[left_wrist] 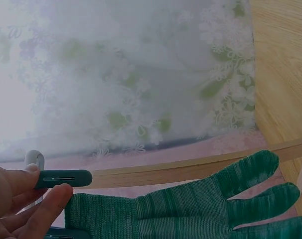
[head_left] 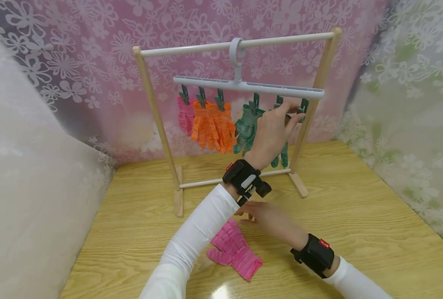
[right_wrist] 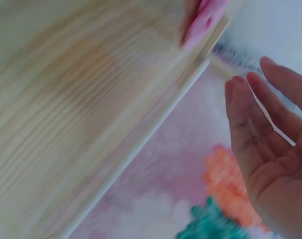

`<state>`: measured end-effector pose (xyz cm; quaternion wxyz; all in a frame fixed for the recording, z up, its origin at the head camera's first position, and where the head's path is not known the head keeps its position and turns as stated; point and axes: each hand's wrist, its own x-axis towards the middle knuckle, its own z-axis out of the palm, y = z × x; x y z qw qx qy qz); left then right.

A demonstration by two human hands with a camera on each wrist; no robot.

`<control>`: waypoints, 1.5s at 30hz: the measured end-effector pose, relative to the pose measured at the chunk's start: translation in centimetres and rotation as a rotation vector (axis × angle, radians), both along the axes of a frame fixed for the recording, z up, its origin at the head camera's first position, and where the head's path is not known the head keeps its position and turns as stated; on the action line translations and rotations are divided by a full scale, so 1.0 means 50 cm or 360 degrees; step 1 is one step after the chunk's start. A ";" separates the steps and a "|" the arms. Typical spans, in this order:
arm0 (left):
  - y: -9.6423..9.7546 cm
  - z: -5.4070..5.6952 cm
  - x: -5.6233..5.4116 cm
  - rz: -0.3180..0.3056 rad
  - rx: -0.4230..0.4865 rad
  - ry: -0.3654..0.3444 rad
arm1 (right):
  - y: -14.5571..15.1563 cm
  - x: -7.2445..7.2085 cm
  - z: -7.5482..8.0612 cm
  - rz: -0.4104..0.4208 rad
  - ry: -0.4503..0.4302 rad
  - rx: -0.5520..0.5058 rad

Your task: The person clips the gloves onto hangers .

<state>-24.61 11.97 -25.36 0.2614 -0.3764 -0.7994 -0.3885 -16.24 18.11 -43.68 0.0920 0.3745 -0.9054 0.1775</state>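
At the right end of the hanger [head_left: 281, 90], my left hand [head_left: 271, 131] pinches a dark green clip [left_wrist: 66, 179] between thumb and fingers. Beside those fingertips hangs a green glove [left_wrist: 186, 214], its cuff close to the clip and its fingers pointing down; in the head view the hand covers most of it. Blurred, my right hand [head_left: 270, 218] is over the table with relaxed fingers and holds nothing. Below it and to the left, a pink glove [head_left: 236, 251] lies flat on the wood, its upper end partly behind the left forearm.
The grey-white hanger hooks over the top rod [head_left: 288, 40] of a wooden rack [head_left: 155, 112]. Clipped along it are a pink glove [head_left: 185, 118], orange gloves [head_left: 206, 128] and another green glove [head_left: 245, 124]. Floral curtains [head_left: 412, 83] enclose the table [head_left: 131, 241].
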 end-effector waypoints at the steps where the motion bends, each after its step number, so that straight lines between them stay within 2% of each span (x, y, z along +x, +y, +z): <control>1: 0.000 -0.001 0.000 0.0009 0.0001 -0.0001 | -0.011 0.008 0.001 0.0032 -0.0040 0.0034; 6: 0.002 -0.008 -0.001 -0.0005 0.0034 -0.0049 | -0.052 0.043 -0.004 0.0170 -0.0201 0.0218; 10: 0.005 -0.014 -0.004 -0.0038 0.0080 -0.0108 | -0.064 0.063 -0.016 0.0213 -0.0230 0.0372; 18: 0.008 -0.019 -0.009 -0.0062 0.0114 -0.0123 | -0.065 0.066 -0.034 0.0246 -0.0255 0.0405; 21: 0.007 -0.018 -0.008 -0.0095 0.0137 -0.0144 | -0.061 0.064 -0.036 0.0258 -0.0212 0.0423; 25: 0.006 -0.019 -0.009 -0.0134 0.0169 -0.0170 | -0.046 0.055 -0.037 0.0275 -0.0107 0.0412; 31: 0.005 -0.022 -0.011 -0.0203 0.0218 -0.0245 | -0.004 0.031 -0.041 0.0241 -0.0066 0.0337; 37: 0.004 -0.024 -0.013 -0.0247 0.0246 -0.0281 | 0.050 0.000 -0.049 0.0227 0.0047 0.0286; 45: 0.001 -0.026 -0.013 -0.0271 0.0260 -0.0301 | 0.121 -0.038 -0.042 -0.0052 -0.0036 0.0367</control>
